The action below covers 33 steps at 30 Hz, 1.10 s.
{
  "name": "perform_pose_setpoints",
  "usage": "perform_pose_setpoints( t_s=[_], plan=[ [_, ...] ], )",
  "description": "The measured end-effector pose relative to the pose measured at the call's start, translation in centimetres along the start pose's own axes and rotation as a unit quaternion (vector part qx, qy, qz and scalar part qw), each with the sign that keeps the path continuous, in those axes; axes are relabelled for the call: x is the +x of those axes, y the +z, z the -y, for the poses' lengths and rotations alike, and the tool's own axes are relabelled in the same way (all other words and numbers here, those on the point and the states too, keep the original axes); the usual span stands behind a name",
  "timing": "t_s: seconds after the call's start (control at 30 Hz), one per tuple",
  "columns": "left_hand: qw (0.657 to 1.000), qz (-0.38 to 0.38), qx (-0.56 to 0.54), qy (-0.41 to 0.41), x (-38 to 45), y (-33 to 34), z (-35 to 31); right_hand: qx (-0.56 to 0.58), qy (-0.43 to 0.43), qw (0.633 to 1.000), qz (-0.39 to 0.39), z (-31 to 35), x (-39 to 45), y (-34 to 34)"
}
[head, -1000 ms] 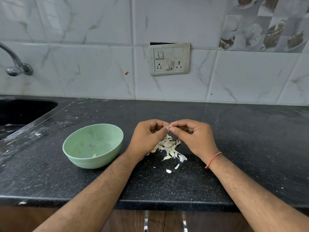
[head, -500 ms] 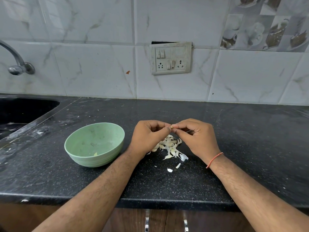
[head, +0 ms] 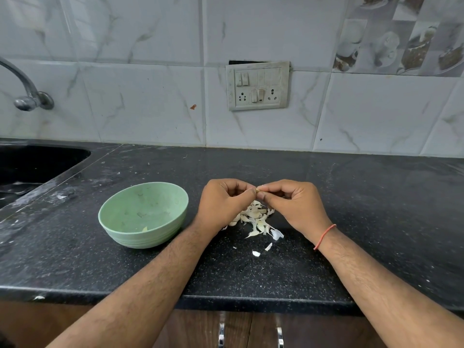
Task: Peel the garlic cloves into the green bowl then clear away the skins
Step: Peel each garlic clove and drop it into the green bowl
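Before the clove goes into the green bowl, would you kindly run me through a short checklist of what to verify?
1. Clove held: ok. The left hand and right hand pinch the garlic clove between their fingertips.
2. Clove fully peeled: cannot tell, the fingers hide most of it.
3. Green bowl within reach: ok, upright on the counter, just left of the left hand.
4. Room in bowl: ok, only a few small bits show inside.
5. Skins cleared: not ok, a pile lies on the counter below the hands, with stray flakes nearer the edge.
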<state>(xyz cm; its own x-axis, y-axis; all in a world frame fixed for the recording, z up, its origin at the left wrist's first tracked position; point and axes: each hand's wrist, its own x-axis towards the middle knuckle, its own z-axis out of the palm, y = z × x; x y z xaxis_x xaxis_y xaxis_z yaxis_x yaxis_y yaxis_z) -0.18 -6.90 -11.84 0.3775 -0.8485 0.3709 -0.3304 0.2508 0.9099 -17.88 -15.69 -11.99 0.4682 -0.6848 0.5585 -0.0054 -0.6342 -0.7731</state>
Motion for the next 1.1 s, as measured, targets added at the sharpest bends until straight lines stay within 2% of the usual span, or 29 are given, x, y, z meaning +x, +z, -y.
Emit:
perform_pose_setpoints(
  t_s=[0.33,0.53,0.73,0.9,1.1],
  plan=[
    [1.0,-0.017,0.004,-0.003,0.11,0.18,-0.24,0.146,0.088,0.985,-0.004,0.09,0.32,0.23],
    [0.999,-0.032,-0.009,0.007,0.3,0.25,0.06,0.14,0.087,0.986,-0.026,0.1,0.38,0.18],
    [0.996,-0.024,0.053,0.067,0.04,0.09,-0.02,0.084,0.067,0.994,-0.022,0.3,0.16,0.25],
    [0.996,-0.028,0.063,0.06,-0.03,0.27,0.04,0.062,0.056,0.996,-0.019,0.22,0.14,0.29],
    [0.997,-0.015,0.061,0.052,0.11,0.46,0.15,0.114,0.087,0.989,-0.03,0.17,0.18,0.37]
  ],
)
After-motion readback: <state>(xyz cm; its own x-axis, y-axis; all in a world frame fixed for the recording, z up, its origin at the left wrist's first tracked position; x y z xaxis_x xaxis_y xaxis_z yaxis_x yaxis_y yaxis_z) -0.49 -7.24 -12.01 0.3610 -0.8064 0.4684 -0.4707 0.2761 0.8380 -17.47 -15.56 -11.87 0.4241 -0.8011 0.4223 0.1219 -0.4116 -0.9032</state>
